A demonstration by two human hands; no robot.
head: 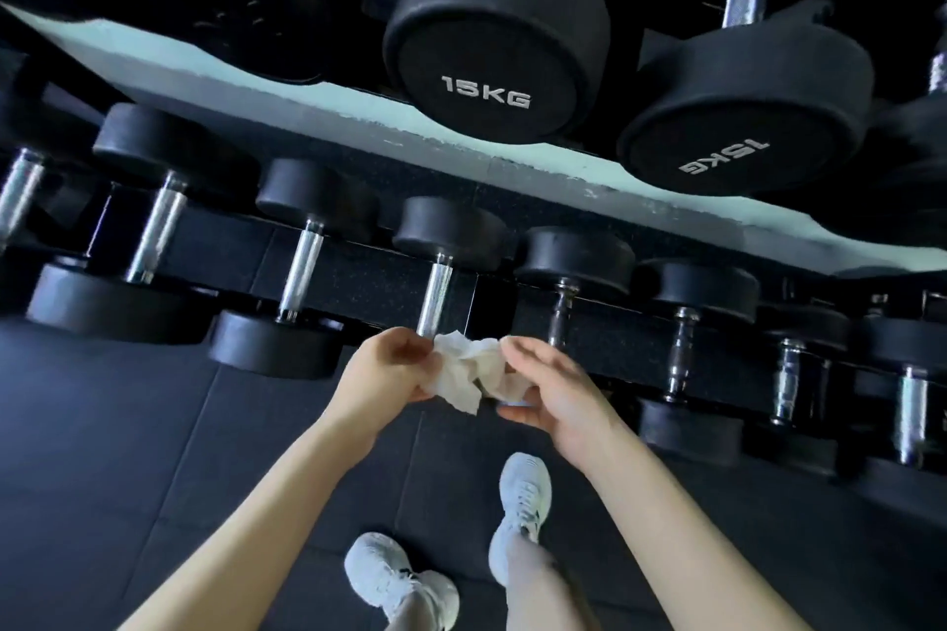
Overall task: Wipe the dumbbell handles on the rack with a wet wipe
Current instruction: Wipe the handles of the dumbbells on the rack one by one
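White crumpled wet wipe (469,374) pinched between left hand (387,369) and right hand (551,392), both hands gripping.

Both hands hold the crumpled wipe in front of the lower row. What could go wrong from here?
1. The wipe is bunched up between the left hand and right hand; used like that, it may cover only part of the shiny handle just above it.
2. The 15KG dumbbell overhangs the lower row, so leaning in could mean a bump against it.
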